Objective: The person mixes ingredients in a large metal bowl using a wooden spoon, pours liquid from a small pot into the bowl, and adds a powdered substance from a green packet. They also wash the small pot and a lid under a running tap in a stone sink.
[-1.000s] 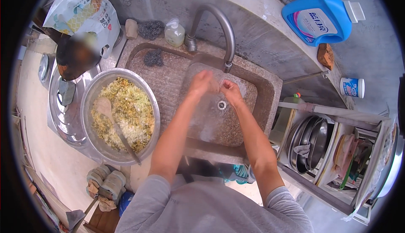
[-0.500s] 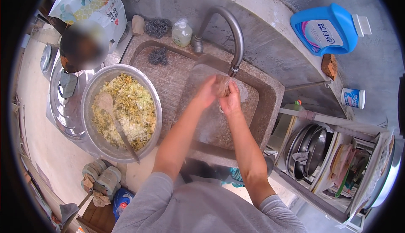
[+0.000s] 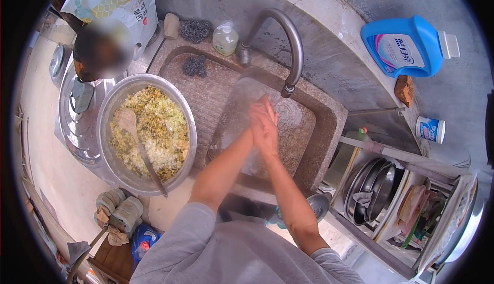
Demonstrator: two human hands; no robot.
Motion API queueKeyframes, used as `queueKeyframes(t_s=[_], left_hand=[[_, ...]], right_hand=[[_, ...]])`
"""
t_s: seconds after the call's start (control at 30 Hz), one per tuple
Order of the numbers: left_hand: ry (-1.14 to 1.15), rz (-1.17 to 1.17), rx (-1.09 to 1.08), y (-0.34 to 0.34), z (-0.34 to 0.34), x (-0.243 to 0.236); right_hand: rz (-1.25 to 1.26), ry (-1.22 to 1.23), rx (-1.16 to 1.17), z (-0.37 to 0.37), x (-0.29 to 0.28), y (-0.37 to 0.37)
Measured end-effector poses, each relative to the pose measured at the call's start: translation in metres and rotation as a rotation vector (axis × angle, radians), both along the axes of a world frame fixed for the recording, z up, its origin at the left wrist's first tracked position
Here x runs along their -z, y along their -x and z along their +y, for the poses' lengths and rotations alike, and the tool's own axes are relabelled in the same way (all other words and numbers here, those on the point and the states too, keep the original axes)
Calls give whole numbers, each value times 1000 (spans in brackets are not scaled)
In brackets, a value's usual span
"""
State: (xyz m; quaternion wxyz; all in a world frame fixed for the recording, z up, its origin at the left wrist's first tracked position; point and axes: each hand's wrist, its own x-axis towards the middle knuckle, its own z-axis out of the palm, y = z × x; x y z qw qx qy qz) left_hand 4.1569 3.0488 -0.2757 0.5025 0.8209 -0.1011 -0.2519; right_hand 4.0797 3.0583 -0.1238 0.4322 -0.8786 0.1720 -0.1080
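Over the sink (image 3: 319,153), my two hands are pressed together, palm against palm. My left hand (image 3: 268,110) is largely behind the other, with stretched fingertips showing. Across it lies my right hand (image 3: 264,136), its fingers extended. Nothing shows between them, though the palms are hidden. Both are wet-looking and just left of the spout of the curved faucet (image 3: 297,47). Water ripples on the basin floor beneath the spout.
A metal basin (image 3: 191,129) of chopped yellow-green food holds a wooden spoon (image 3: 146,155). Behind are steel scrubbers (image 3: 195,30) and a soap bottle (image 3: 225,39). At right stand a blue detergent bottle (image 3: 401,47), a brick piece (image 3: 404,89) and a rack of pans (image 3: 368,189).
My hands were apart, cupped around a brownish blur under the spout. They have come together and shifted slightly left and nearer to me; the blur is no longer visible.
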Motion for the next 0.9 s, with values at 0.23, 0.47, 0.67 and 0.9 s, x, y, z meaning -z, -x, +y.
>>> queueKeyframes(t_s=[0.23,0.47,0.67,0.9], left_hand=[[-589,-762,443,-7,34,-60],[33,-503,312,2,54,-97],[432,-354,-241,-4,47,-86],[1245,1231,-493,-9,35,-94]], right_hand=[[135,-312,14,-58,61,-50],[-215,-1691,268,-115,111,-38],[-339,-1681,534,-34,55,-32],[-178,-1367,530,-58,38,-57]])
